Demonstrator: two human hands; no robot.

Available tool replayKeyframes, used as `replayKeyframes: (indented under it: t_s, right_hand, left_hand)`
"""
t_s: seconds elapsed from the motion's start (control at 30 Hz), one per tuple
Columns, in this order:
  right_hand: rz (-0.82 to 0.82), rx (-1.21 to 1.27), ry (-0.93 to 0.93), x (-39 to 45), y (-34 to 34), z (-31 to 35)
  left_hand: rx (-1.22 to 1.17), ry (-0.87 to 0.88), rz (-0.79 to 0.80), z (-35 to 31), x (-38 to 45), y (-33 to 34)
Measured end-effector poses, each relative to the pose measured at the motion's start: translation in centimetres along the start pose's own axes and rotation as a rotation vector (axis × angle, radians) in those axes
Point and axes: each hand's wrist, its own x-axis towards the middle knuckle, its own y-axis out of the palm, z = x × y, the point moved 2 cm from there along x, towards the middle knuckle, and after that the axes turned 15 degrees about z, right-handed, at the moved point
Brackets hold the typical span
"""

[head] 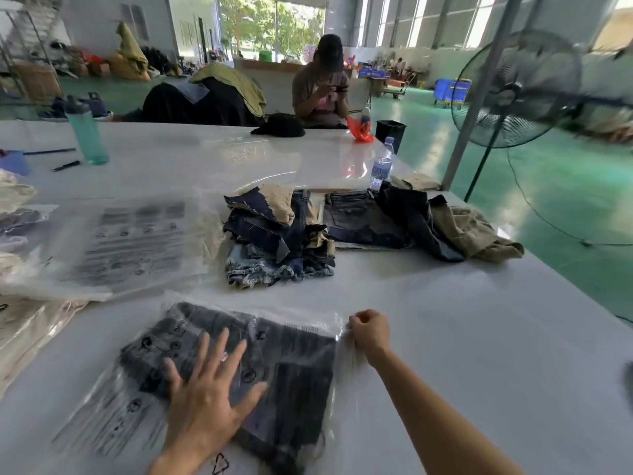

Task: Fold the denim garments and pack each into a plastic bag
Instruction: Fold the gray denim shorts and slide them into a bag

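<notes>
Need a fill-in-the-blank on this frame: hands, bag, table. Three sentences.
1. The left hand lies flat on the dark garment inside a clear plastic ____.
2. The right hand pinches that bag's ____ edge.
3. Behind it, a pile of unpacked denim lies on the ____ table.

Missing: bag; right; white

You are in a large hall with a glossy green floor [548,186] that reflects daylight. Ahead of you, a wide opening [270,22] in the far wall shows green trees outside, and tall windows [428,18] line the right side. The white desk [428,303] stretches away from you, shiny under the light. To your right a black standing fan [513,90] rises beside a grey pillar [479,90]. Far back sit blue crates [452,90] and cardboard boxes [41,82].
</notes>
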Motion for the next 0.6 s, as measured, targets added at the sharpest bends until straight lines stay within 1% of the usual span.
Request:
replayKeyframes:
  t_s: [0.03,0.07,0.1,0.17,0.23,0.3,0.37,0.4,0.47,0.53,0.6]
  right_hand:
    - [-0.003,-0.004,0.003,0.1,0.0,-0.2]
    - [-0.005,-0.011,0.003,0.0,0.0,-0.3]
    - [-0.007,-0.018,-0.001,0.0,0.0,-0.3]
    - [-0.004,-0.017,-0.006,0.1,0.0,-0.4]
    - [0.003,-0.01,-0.005,0.2,0.0,-0.6]
    - [0.008,0.006,-0.006,0.3,0.0,-0.6]
    - [0.013,0.043,-0.004,0.2,0.1,-0.5]
    - [0.012,0.048,-0.003,0.2,0.1,-0.6]
    - [0.007,0.029,0.0,0.3,0.0,-0.7]
    - [0.016,0.024,0.001,0.4,-0.1,-0.8]
    - [0.021,0.027,0.0,0.6,-0.2,-1.0]
  left_hand:
    - [-0.032,-0.067,-0.071,1.1,0.5,-0.9]
    - [-0.055,-0.164,-0.089,2.6,1.0,-1.5]
    - [-0.093,-0.249,-0.054,4.0,1.6,-2.0]
    - [-0.065,-0.382,0.083,7.0,2.3,-0.6]
    - [-0.043,-0.43,0.23,8.4,2.9,0.6]
    - [-0.001,-0.452,0.239,7.7,3.5,0.7]
    - [0.019,-0.378,0.181,5.5,4.2,0.4]
    - [-0.011,-0.292,0.174,3.9,4.3,0.7]
    - [0.007,-0.128,0.21,0.7,4.2,1.7]
    - [0.066,-0.096,0.278,-0.8,4.2,2.3]
    - [0.07,-0.155,0.334,-1.3,4.5,1.6]
